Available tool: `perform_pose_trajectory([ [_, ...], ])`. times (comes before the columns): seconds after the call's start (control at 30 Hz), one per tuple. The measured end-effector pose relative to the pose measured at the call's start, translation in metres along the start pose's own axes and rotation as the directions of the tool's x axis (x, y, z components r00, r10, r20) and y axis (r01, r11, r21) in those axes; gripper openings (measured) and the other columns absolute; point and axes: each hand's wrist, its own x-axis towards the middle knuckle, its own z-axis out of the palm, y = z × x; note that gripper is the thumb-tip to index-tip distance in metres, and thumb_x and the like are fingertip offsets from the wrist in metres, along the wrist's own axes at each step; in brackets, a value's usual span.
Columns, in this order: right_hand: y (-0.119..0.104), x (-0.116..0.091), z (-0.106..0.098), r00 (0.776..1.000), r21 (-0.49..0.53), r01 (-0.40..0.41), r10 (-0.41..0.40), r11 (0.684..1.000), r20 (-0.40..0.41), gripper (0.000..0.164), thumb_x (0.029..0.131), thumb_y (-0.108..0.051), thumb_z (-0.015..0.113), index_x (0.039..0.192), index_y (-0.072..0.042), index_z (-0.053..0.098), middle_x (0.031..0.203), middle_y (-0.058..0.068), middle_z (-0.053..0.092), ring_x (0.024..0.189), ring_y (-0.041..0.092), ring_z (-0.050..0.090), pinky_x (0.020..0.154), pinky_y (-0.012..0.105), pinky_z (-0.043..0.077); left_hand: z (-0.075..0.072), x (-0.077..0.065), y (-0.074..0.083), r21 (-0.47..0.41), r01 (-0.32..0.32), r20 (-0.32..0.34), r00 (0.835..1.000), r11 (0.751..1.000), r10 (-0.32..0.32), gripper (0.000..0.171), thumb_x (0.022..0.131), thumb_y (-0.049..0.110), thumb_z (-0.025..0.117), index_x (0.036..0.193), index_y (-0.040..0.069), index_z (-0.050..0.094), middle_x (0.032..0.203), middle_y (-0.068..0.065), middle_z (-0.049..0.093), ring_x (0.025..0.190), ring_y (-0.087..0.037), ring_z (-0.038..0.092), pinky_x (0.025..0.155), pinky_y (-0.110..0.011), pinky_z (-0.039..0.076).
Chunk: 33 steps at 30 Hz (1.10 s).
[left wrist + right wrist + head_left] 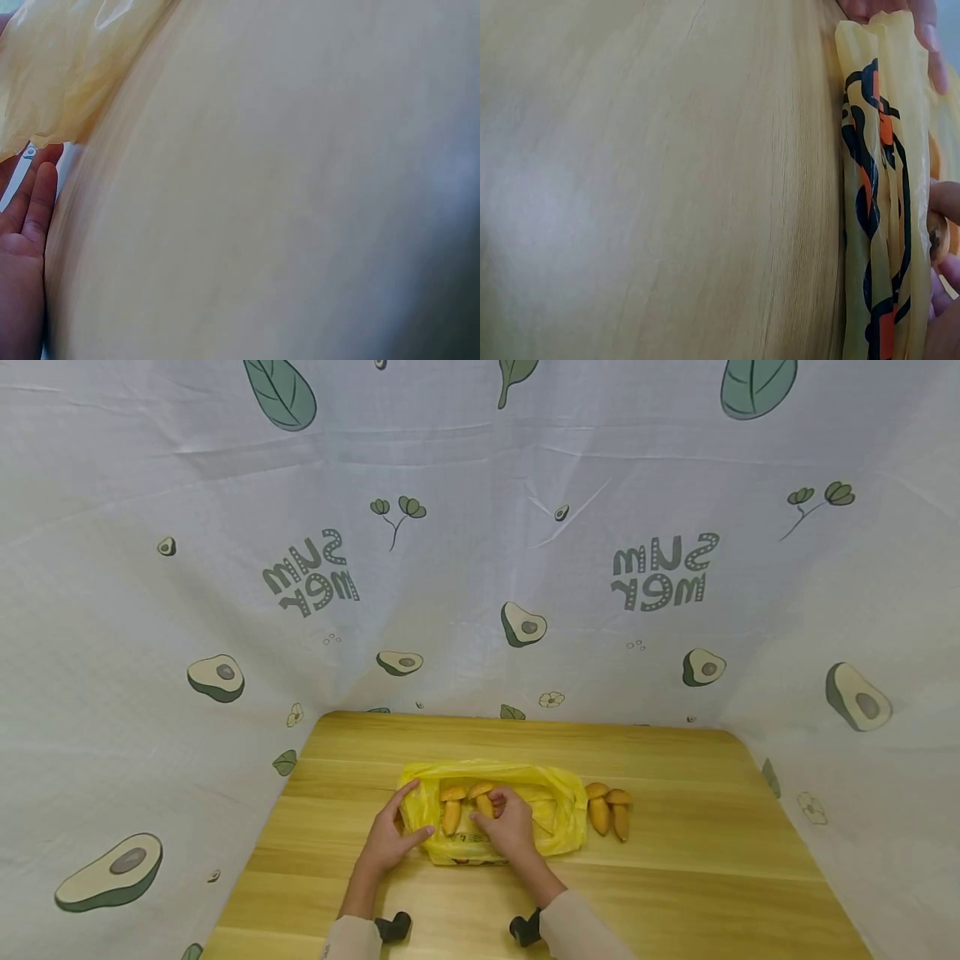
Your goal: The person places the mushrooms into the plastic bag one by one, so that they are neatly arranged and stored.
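Inside yellow bag [573, 814], two mushrooms [452, 812]

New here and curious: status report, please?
Right hand pinching mushroom inside yellow bag. Left hand at bag's left end. Two mushrooms beside bag. No obstruction visible.

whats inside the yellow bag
A yellow-orange mushroom lies in the yellow bag, and a second mushroom, pinched by the right hand, is beside it. That hand covers part of the bag's inside; whatever lies beneath it or the mushrooms can't be seen.
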Motion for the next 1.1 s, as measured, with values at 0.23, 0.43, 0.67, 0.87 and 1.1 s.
perform_pose_trajectory([
  [0.23,-0.001,0.001,0.000,1.000,-0.012,0.028,-0.028,1.000,0.000,0.041,0.076,-0.018,0.093,0.105,-0.003,0.069,0.098,0.010,0.070,0.081,0.018,0.063,0.068,0.030,0.054,0.001,0.001,0.001,0.026,0.012,0.007,1.000,1.000,-0.012,0.084,0.087,0.024,0.083,0.159,0.028,0.039,0.168,-0.012,0.031,0.156,-0.042,0.022,0.120,-0.069,0.024],
  [0.43,0.002,0.002,0.003,0.999,-0.014,0.043,-0.043,0.999,0.021,0.044,0.074,-0.022,0.093,0.104,-0.003,0.068,0.097,0.009,0.070,0.081,0.018,0.063,0.069,0.030,0.054,0.001,0.002,0.002,0.022,0.009,-0.001,1.000,1.000,-0.009,0.084,0.087,0.024,0.084,0.159,0.027,0.040,0.168,-0.014,0.032,0.155,-0.043,0.024,0.120,-0.068,0.024],
  [0.67,0.002,0.000,0.001,0.998,-0.020,0.041,-0.040,0.999,0.045,0.046,0.074,-0.025,0.093,0.105,-0.002,0.067,0.099,0.010,0.069,0.080,0.018,0.062,0.067,0.030,0.053,0.003,0.004,-0.003,0.004,-0.002,-0.007,1.000,1.000,0.002,0.085,0.086,0.022,0.085,0.159,0.027,0.040,0.167,-0.014,0.032,0.155,-0.041,0.026,0.120,-0.067,0.025],
  [0.87,0.001,-0.003,-0.004,0.996,-0.007,0.035,-0.035,0.999,0.082,0.045,0.076,-0.024,0.092,0.106,-0.001,0.068,0.100,0.010,0.070,0.079,0.015,0.062,0.065,0.028,0.053,0.003,0.005,-0.003,-0.001,-0.005,-0.012,1.000,1.000,0.005,0.086,0.086,0.021,0.085,0.158,0.026,0.040,0.166,-0.014,0.034,0.153,-0.039,0.033,0.120,-0.062,0.030],
  [1.1,0.006,-0.003,-0.012,0.994,0.039,0.015,-0.020,0.999,0.110,0.044,0.078,-0.027,0.091,0.107,-0.003,0.069,0.103,0.012,0.070,0.080,0.015,0.064,0.066,0.029,0.055,0.002,0.006,-0.002,-0.014,0.029,-0.013,0.999,0.999,-0.029,0.087,0.085,0.021,0.085,0.159,0.027,0.039,0.165,-0.014,0.035,0.150,-0.034,0.039,0.119,-0.055,0.034],
])
